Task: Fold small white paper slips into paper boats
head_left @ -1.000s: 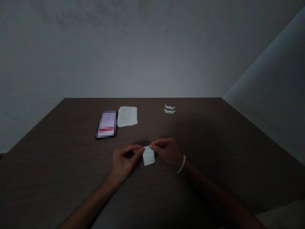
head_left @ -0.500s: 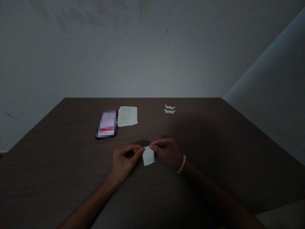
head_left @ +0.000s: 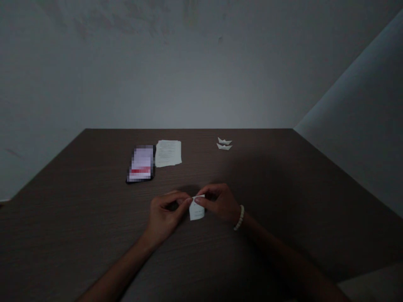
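Small white paper slip [head_left: 197, 212] is pinched between both hands over a dark wood desk [head_left: 261, 167], can't tell if it's touching the wood. Left hand [head_left: 165, 218] and right hand [head_left: 218, 203], beaded bracelet [head_left: 239, 218] on its wrist, both have a tight fingertip grip on the slip's top edge. Beyond the slip: a pixelated phone [head_left: 140, 164], a printed sheet [head_left: 168, 153], and two tiny paper boats [head_left: 224, 143].
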The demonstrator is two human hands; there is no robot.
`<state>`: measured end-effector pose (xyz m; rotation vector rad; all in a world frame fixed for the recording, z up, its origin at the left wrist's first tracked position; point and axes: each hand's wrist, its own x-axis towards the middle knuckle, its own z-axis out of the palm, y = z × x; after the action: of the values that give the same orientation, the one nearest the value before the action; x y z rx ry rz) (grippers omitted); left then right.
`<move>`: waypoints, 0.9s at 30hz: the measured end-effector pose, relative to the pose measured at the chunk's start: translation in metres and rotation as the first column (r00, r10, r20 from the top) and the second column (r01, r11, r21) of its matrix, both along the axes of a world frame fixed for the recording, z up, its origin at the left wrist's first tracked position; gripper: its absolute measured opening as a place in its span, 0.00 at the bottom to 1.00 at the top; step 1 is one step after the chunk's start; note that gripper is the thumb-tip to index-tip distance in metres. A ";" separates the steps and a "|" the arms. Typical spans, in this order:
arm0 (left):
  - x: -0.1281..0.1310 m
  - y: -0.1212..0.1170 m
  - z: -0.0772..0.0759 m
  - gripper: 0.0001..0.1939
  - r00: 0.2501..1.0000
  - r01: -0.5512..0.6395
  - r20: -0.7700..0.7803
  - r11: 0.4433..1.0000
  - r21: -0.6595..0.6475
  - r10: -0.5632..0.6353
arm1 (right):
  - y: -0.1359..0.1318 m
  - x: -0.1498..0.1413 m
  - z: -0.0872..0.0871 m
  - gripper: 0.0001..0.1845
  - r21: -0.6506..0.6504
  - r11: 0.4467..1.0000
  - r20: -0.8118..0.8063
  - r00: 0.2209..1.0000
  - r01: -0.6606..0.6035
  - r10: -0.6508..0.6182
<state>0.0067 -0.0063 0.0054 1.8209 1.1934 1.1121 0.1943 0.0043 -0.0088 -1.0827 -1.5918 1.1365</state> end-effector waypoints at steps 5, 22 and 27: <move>0.000 0.000 0.000 0.10 1.000 0.020 -0.001 1.000 0.010 -0.020 | 0.001 0.002 0.001 0.09 -0.008 1.000 0.013 1.000 0.006 -0.006; -0.002 0.002 0.000 0.11 1.000 -0.025 -0.017 0.999 0.045 0.025 | 0.009 0.013 -0.004 0.10 -0.051 0.998 -0.061 0.997 -0.045 0.042; -0.001 0.002 -0.001 0.12 1.000 -0.004 -0.012 1.000 0.021 0.005 | 0.008 0.012 -0.001 0.10 -0.033 0.997 -0.084 0.995 -0.066 0.063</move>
<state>0.0052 -0.0039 0.0044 1.8441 1.1974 1.1217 0.2062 0.0123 -0.0099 -1.0010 -1.5565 1.2411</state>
